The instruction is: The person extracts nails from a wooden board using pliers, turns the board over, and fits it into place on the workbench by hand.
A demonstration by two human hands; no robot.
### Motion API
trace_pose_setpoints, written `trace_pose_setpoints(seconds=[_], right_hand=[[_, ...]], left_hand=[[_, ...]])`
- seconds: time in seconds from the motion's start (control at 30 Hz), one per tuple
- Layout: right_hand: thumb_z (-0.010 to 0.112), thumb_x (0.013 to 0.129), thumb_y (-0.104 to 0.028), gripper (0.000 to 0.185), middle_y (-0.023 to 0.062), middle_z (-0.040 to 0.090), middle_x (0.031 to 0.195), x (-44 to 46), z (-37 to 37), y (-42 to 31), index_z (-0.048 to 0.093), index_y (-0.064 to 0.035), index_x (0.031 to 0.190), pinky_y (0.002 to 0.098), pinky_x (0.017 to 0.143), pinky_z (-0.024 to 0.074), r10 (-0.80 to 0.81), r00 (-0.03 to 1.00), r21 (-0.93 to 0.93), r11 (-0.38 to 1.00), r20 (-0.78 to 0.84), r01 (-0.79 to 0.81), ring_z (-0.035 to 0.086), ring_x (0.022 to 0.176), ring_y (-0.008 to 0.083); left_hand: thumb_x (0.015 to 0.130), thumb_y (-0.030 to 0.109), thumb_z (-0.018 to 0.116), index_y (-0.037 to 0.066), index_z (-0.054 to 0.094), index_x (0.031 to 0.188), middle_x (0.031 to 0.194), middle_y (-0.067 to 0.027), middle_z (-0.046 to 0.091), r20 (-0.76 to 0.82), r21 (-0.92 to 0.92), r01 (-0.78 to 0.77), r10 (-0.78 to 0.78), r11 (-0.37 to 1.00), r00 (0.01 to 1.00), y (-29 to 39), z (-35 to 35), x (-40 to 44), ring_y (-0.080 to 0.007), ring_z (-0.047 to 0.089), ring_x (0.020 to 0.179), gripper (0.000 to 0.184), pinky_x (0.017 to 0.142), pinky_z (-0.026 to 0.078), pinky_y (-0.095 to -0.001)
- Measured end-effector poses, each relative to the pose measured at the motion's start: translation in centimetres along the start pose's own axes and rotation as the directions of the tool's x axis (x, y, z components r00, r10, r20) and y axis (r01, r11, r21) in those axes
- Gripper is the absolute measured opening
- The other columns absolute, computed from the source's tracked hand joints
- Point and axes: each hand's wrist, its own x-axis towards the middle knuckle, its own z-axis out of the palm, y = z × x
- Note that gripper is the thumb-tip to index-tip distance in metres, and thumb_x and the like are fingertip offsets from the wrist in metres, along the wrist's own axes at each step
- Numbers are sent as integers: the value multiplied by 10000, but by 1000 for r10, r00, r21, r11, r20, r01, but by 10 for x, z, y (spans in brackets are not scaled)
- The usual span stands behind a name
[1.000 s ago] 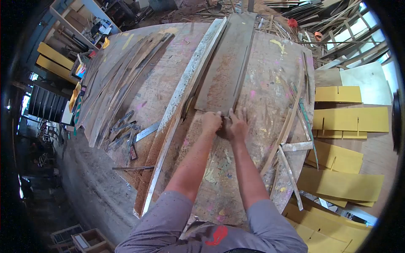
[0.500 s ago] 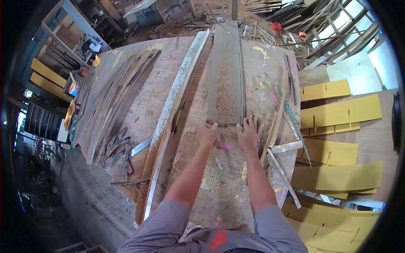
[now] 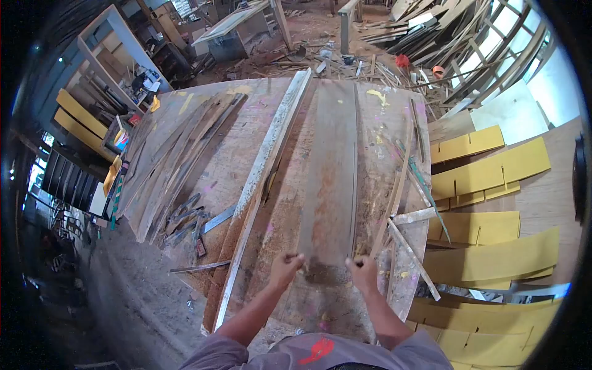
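A long, thin wooden board (image 3: 333,166) lies lengthwise on the paint-stained worktable (image 3: 290,216), its near end in front of me. My left hand (image 3: 285,271) is closed at the near left corner of the board. At the near right corner my right hand (image 3: 364,273) is closed too, with the thumb towards the edge. The near edge is blurred, and the fingertips on it are partly hidden. Just left of the board runs a long, whitish straight bar (image 3: 262,160). A thin dark strip lies along the board's right edge.
Several dark wood strips (image 3: 185,148) lie on the table's left. Hand tools (image 3: 185,219) sit near the bar. Loose sticks (image 3: 394,219) cover the right side. Yellow slotted panels (image 3: 493,172) stand beyond the right edge. Scrap wood (image 3: 425,31) is piled at the back.
The board has slid towards me, its far end now on the table. My hands have come back with it and gone from spread fingers to closed. The view has tilted up slightly.
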Motion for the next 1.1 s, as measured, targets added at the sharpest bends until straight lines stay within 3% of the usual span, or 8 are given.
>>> trace_pose_setpoints(seconds=[0.2,0.37,0.6,0.7,0.8,0.87,0.93,1.1], right_hand=[[819,895,-93,162,124,753,919,-116,14,45,716,23,943,327,677,601,192,780,295,851,596,-435,733,793,193],[883,846,-175,292,80,771,937,-176,65,62,775,27,1028,326,745,574,131,556,-14,977,821,-211,718,831,158],[790,899,-504,604,123,789,995,-271,135,74,756,51,1134,362,864,553,52,238,-109,967,970,231,727,933,241],[788,908,-476,537,132,788,1007,-261,148,107,772,22,1110,358,839,562,323,269,-419,659,908,624,740,919,228],[753,958,-344,350,137,776,918,-248,113,83,765,5,931,379,722,568,31,664,-93,994,747,58,733,820,166],[773,928,-293,306,136,764,903,-217,107,81,747,12,947,393,704,562,-167,914,-277,919,369,279,727,793,207],[757,923,-340,433,206,752,1031,-230,111,48,712,14,1167,452,879,559,-326,945,-362,878,27,313,719,966,340],[727,912,-407,665,254,610,1361,-223,176,88,583,-5,1422,530,1080,428,-444,883,-664,614,156,426,564,1266,436]], left_hand=[[936,228,808,-1,616,1092,993,-112,719,49,-319,216,-212,923,976,-92,-88,-116,-215,721,847,337,789,612,-383],[969,247,766,25,596,1143,976,-95,711,93,-716,297,-334,632,938,-149,-123,-217,-237,705,867,329,830,598,-380],[951,416,764,-12,659,1003,920,-89,704,33,-493,360,-397,792,917,-215,-155,-350,-178,647,817,443,728,511,-325],[938,391,780,-2,699,1026,891,-59,684,-85,-561,282,-393,778,916,-250,-191,-409,-162,615,766,411,698,490,-312],[943,343,782,28,701,1072,850,-19,632,-170,-520,373,-521,769,837,-309,-257,-490,-143,574,702,350,633,456,-288],[963,300,764,49,683,1045,832,-1,615,-309,-634,280,-568,721,763,-333,-280,-542,-126,572,672,276,578,447,-278],[965,278,768,45,683,1049,832,-6,632,-373,-684,292,-664,669,648,-380,-309,-594,-118,569,650,262,540,443,-279],[972,318,766,90,650,976,753,16,604,-452,-742,200,-698,639,555,-458,-339,-666,-110,544,570,256,465,417,-269]])
